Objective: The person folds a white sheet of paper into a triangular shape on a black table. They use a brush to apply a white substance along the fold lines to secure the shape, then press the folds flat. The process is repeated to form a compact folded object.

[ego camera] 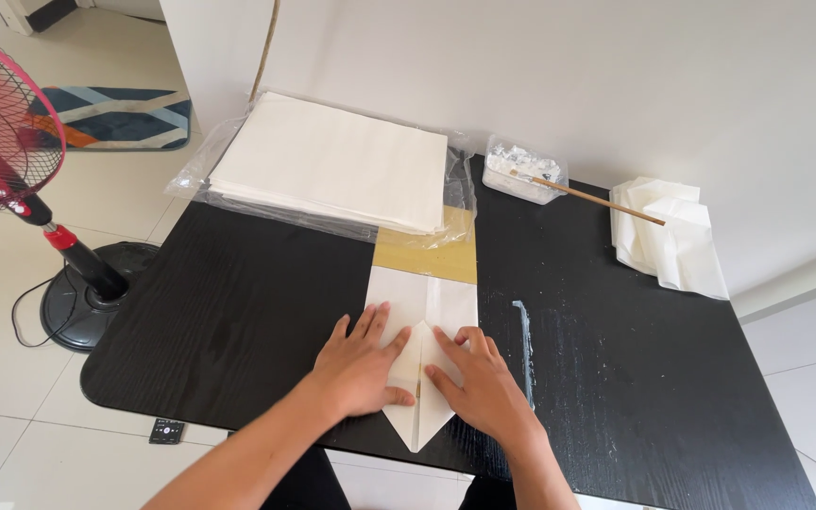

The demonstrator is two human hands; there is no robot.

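Two flat open hands, left hand (361, 364), right hand (484, 382), pressing folded paper (424, 312), black table (238, 312), tiled floor (11, 434)

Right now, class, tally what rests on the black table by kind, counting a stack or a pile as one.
Folded sheet of white paper under the left hand and right hand: 1
Wrapped stack of white paper: 1
Clear tub of white paste: 1
Wooden stick: 1
Pile of folded white pieces: 1
Total: 5
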